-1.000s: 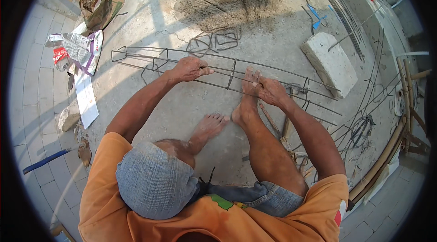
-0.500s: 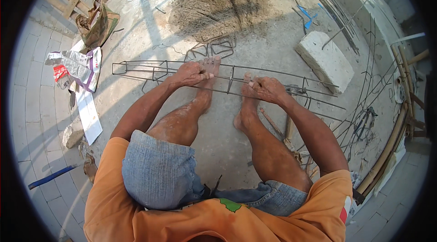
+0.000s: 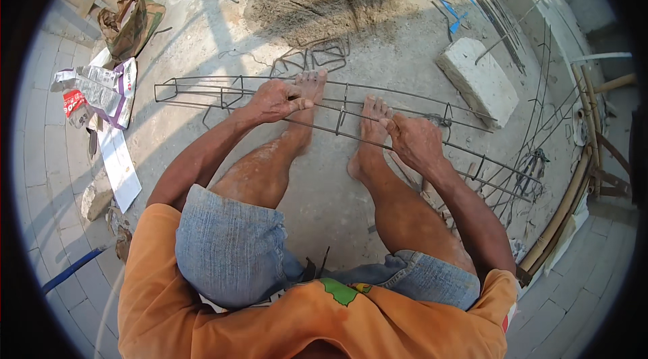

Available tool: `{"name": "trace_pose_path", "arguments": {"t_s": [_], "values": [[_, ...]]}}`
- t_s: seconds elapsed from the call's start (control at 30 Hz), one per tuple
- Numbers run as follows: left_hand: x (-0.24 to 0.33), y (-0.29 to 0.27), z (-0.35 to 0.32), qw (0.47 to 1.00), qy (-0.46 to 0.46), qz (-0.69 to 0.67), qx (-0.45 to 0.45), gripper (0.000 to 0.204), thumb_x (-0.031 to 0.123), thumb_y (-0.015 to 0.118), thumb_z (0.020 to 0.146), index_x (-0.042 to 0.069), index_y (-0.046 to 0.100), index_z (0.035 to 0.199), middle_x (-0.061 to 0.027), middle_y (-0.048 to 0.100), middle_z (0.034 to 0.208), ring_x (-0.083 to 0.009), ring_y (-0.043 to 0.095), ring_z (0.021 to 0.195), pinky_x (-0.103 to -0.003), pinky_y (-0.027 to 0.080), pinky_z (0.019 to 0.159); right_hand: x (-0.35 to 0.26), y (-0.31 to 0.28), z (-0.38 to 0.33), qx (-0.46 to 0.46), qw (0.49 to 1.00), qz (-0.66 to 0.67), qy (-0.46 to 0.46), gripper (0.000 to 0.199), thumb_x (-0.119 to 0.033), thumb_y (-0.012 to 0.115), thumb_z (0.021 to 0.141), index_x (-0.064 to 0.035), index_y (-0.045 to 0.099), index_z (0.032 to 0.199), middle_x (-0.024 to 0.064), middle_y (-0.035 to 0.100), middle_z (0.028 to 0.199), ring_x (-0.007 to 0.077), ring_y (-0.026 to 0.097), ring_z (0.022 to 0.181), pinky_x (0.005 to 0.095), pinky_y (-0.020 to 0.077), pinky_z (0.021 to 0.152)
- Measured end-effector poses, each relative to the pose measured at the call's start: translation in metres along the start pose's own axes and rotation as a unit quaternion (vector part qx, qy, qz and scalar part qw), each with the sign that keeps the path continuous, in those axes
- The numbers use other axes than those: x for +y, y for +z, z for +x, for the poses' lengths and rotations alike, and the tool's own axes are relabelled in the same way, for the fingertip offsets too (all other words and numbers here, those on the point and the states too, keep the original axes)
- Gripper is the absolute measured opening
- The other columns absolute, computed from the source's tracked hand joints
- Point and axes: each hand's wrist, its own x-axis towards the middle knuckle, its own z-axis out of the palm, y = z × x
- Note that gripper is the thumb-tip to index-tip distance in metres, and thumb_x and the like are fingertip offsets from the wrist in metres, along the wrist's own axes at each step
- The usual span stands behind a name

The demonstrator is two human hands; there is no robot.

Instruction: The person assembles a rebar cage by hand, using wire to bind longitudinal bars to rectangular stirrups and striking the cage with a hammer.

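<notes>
A long, narrow cage of thin steel rebar [image 3: 342, 116], with square stirrups along it, lies across in front of my bare feet [image 3: 372, 131]. My left hand [image 3: 275, 100] is closed around its bars beside my left foot, thumb pointing right. Over by my right foot, my right hand [image 3: 415, 139] grips the near bar with curled fingers. To the right of that hand the bars spread apart, and the near part angles down toward my right forearm. The palms and inner fingers are hidden. Beyond my left foot lie several loose bent stirrups [image 3: 310, 59].
A sand heap [image 3: 317, 1] rises at the far side. At right are a concrete block [image 3: 476, 79], loose rebar rods [image 3: 536, 136] and bamboo poles [image 3: 563, 231]. Torn sacks [image 3: 111, 92], a white board [image 3: 120, 168] and a blue pipe [image 3: 73, 270] lie at left.
My right hand has shifted right along the near bar, and the cage's near right part has swung out toward me. The left hand keeps its hold. The whole view has shifted slightly.
</notes>
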Motion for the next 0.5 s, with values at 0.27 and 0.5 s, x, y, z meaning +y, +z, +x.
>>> {"name": "trace_pose_path", "arguments": {"t_s": [0.27,0.5], "values": [[-0.008,0.007,0.01,0.994,-0.003,-0.048,0.097,0.05,0.051,0.067,0.083,0.001,0.068,0.081,-0.0107,0.058,0.06,-0.0209,0.056,0.056,-0.035,0.042,0.055,0.022,0.003,0.032,0.022,1.0,0.002,-0.018,0.042,-0.04,0.053,0.094,-0.0024,0.058,0.075,0.0197,0.058,0.063,0.0411,0.058,0.063,0.0492,0.0426,0.057],[0.002,-0.012,0.023,0.983,-0.033,-0.083,0.158,0.053,0.053,0.068,0.08,0.001,0.068,0.073,-0.0087,0.058,0.057,-0.0191,0.055,0.054,-0.035,0.043,0.053,0.015,-0.018,0.058,0.026,0.999,-0.032,0.01,0.037,-0.037,0.054,0.093,-0.0035,0.06,0.078,0.0191,0.06,0.066,0.0404,0.06,0.068,0.0484,0.0439,0.06]]}}
